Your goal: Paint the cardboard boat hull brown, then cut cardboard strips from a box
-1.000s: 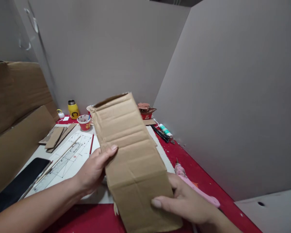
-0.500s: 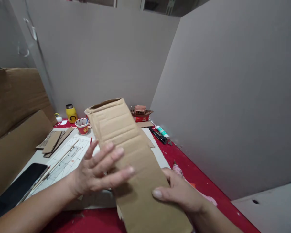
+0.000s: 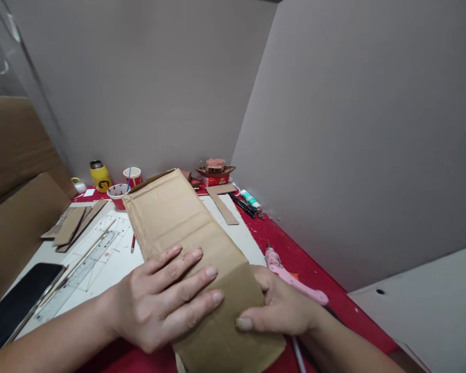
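Observation:
A long folded piece of brown cardboard point(image 3: 178, 217) with crosswise creases slants toward me above the table. My left hand point(image 3: 171, 295) lies on its upper face, fingers stretched out and slightly apart. At the right edge, my right hand point(image 3: 277, 303) grips the cardboard, thumb on top and the other fingers mostly hidden beneath. Just beyond the right hand, a pink glue gun point(image 3: 295, 280) rests on the red cloth. Left of the cardboard, a sheet with a line drawing point(image 3: 97, 264) lies under a clear ruler point(image 3: 73, 285) and a thin wooden stick point(image 3: 89, 254).
A dark phone point(image 3: 19, 300) and cardboard strips point(image 3: 70, 226) lie at the left, beside large cardboard sheets point(image 3: 19, 217). Along the back stand a yellow bottle point(image 3: 101, 178), paper cups point(image 3: 118, 199) and a model boat point(image 3: 215, 168). A grey partition point(image 3: 353, 145) borders the right.
My left hand has come down flat onto the cardboard from just above it. The cardboard's far end has shifted slightly left and lower in view. My right hand keeps its grip.

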Available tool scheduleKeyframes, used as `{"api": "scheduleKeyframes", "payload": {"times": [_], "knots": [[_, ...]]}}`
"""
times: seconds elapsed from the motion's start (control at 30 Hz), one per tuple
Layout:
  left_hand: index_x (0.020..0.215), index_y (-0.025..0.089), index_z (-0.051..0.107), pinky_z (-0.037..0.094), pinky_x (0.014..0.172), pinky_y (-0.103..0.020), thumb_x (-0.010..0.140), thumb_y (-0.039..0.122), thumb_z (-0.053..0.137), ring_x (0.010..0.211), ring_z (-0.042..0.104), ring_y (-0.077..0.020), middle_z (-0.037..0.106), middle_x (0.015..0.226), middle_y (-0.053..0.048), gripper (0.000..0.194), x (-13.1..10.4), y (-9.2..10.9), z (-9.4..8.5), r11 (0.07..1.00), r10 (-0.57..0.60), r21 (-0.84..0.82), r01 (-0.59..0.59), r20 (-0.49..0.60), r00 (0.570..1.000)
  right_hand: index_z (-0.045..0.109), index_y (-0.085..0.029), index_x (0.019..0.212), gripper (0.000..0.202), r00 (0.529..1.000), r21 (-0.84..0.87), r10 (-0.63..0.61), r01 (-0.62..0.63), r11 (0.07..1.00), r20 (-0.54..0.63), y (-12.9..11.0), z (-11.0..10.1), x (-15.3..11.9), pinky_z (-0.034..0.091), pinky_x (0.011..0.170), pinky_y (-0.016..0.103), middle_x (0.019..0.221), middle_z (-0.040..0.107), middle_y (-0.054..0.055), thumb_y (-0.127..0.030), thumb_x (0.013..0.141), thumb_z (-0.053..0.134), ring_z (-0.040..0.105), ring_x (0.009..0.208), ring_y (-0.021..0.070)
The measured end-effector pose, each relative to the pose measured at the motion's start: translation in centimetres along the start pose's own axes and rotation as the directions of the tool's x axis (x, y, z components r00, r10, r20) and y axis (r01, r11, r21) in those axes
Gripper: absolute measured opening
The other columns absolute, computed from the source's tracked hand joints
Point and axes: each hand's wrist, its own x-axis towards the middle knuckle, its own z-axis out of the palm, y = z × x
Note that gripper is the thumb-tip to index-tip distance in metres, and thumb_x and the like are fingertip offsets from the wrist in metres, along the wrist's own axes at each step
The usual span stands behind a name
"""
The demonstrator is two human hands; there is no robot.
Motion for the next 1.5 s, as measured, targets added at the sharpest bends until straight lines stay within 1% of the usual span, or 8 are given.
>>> {"api": "scheduleKeyframes", "payload": {"times": [0.17,0.3,0.57,0.7,0.87,1.0,1.3,1.5], "knots": [[0.12,0.017,0.071,0.046,0.109,-0.047,0.096,0.021,0.044,0.131,0.055,-0.0319,0.071,0.125,-0.007,0.037,0.6,0.5,-0.1,1.0,-0.006,-0.006,0.006,-0.026,1.0,0.077,-0.01,0.097,0.021,0.998,-0.124,-0.061,0.061,0.99,0.006,-0.5,0.3,0.0,0.052,0.078,0.021,0.088,0.073,0.007,-0.024,0.083,0.071,0.067,0.081,0.0132],[0.116,0.018,0.073,0.051,0.104,-0.045,0.094,0.023,0.049,0.126,0.059,-0.0314,0.074,0.12,-0.005,0.033,1.1,0.6,-0.4,1.0,-0.007,-0.012,0.006,-0.084,0.996,0.076,-0.013,0.106,0.026,0.999,-0.182,-0.021,0.026,0.983,0.029,-0.8,0.5,-0.5,0.051,0.08,0.023,0.092,0.071,0.008,-0.029,0.086,0.069,0.066,0.084,0.0151],[0.112,0.019,0.075,0.056,0.098,-0.043,0.093,0.025,0.051,0.12,0.064,-0.0304,0.074,0.118,-0.004,0.031,1.4,0.6,-1.0,0.999,0.016,0.05,-0.012,-0.077,0.997,0.07,-0.027,0.121,0.035,0.999,-0.084,0.05,-0.051,0.995,-0.021,-0.1,0.7,-1.2,0.05,0.077,0.022,0.098,0.071,0.006,-0.033,0.087,0.07,0.065,0.086,0.0144],[0.11,0.016,0.076,0.055,0.1,-0.041,0.093,0.024,0.05,0.117,0.066,-0.0297,0.075,0.117,-0.005,0.031,1.1,0.7,-0.7,0.997,0.03,0.071,-0.025,-0.07,0.997,0.073,-0.021,0.115,0.032,0.996,-0.005,0.086,-0.086,0.996,-0.01,-0.2,1.0,-0.9,0.053,0.081,0.028,0.095,0.072,0.008,-0.035,0.087,0.07,0.069,0.088,0.0183],[0.107,0.011,0.076,0.049,0.106,-0.044,0.092,0.02,0.046,0.117,0.066,-0.0301,0.074,0.118,-0.009,0.034,0.6,0.9,0.2,0.997,0.066,0.042,-0.06,-0.168,0.984,0.076,-0.015,0.102,0.025,0.997,-0.065,0.077,-0.075,0.995,0.024,-0.5,1.4,-0.4,0.053,0.078,0.025,0.087,0.071,0.008,-0.033,0.087,0.069,0.068,0.086,0.017],[0.107,0.01,0.075,0.048,0.107,-0.046,0.089,0.019,0.048,0.12,0.064,-0.0317,0.074,0.12,-0.01,0.034,0.3,1.1,0.6,0.999,0.043,0.009,-0.042,-0.154,0.987,0.077,-0.012,0.097,0.025,1.0,-0.096,0.029,-0.028,0.995,0.005,-0.4,1.3,-0.4,0.052,0.076,0.022,0.084,0.07,0.007,-0.032,0.085,0.069,0.067,0.085,0.0162],[0.104,0.013,0.076,0.048,0.107,-0.045,0.093,0.021,0.042,0.12,0.064,-0.0289,0.074,0.121,-0.008,0.036,0.4,1.9,0.6,1.0,-0.025,-0.019,0.022,-0.187,0.982,0.077,-0.01,0.09,0.023,0.993,-0.175,-0.037,0.055,0.983,0.109,-1.0,1.3,0.0,0.049,0.077,0.024,0.079,0.068,0.008,-0.03,0.086,0.066,0.064,0.084,0.0163],[0.104,0.018,0.077,0.045,0.111,-0.042,0.097,0.023,0.041,0.119,0.065,-0.0266,0.075,0.119,-0.004,0.038,0.5,2.2,0.3,0.998,0.013,0.055,-0.001,-0.205,0.979,0.077,-0.011,0.09,0.021,0.989,-0.216,-0.068,0.095,0.972,0.13,-1.2,1.6,-0.1,0.047,0.081,0.023,0.083,0.07,0.008,-0.029,0.085,0.067,0.064,0.087,0.0161]]}}
